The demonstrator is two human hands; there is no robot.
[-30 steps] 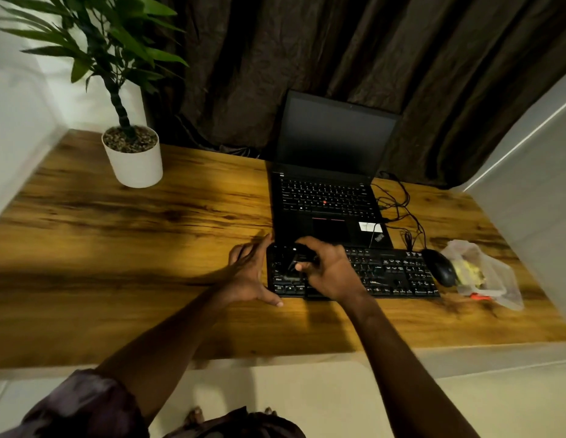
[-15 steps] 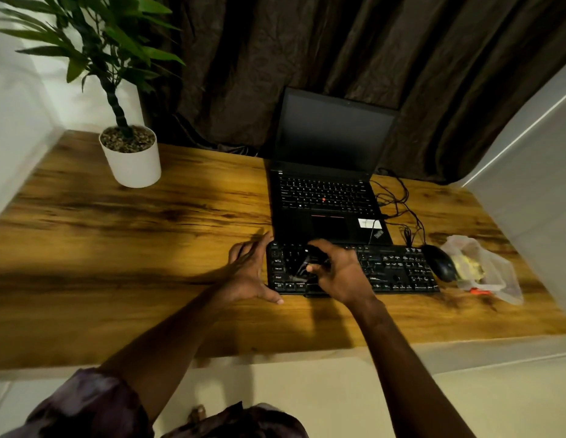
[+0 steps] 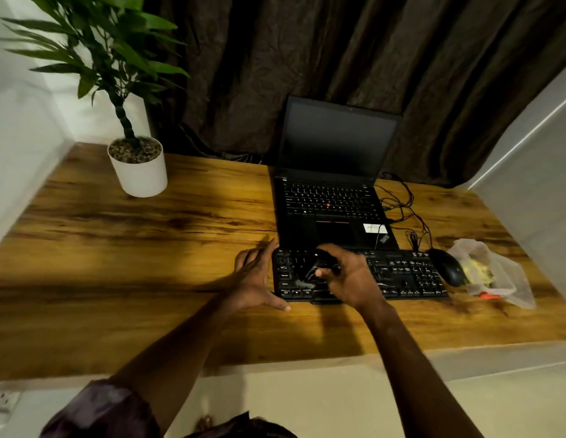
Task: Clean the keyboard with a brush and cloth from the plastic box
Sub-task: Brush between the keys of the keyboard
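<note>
A black keyboard point(image 3: 404, 275) lies on the wooden desk point(image 3: 149, 248) in front of a laptop. My right hand point(image 3: 349, 276) hovers over the keyboard's left half and grips a dark brush point(image 3: 310, 273), whose bristles touch the keys. My left hand point(image 3: 254, 275) rests with straight fingers against the keyboard's left end, thumb along its front edge. A clear plastic box point(image 3: 493, 273) sits at the right end of the desk with something yellow inside; no cloth can be made out.
An open black laptop point(image 3: 332, 191) stands behind the keyboard with cables point(image 3: 404, 210) to its right. A black mouse point(image 3: 447, 267) lies between keyboard and box. A potted plant point(image 3: 137, 165) stands at the back left. Dark curtains hang behind.
My right hand with the brush has shifted slightly right and toward me across the keys. The left hand stays at the keyboard's end.
</note>
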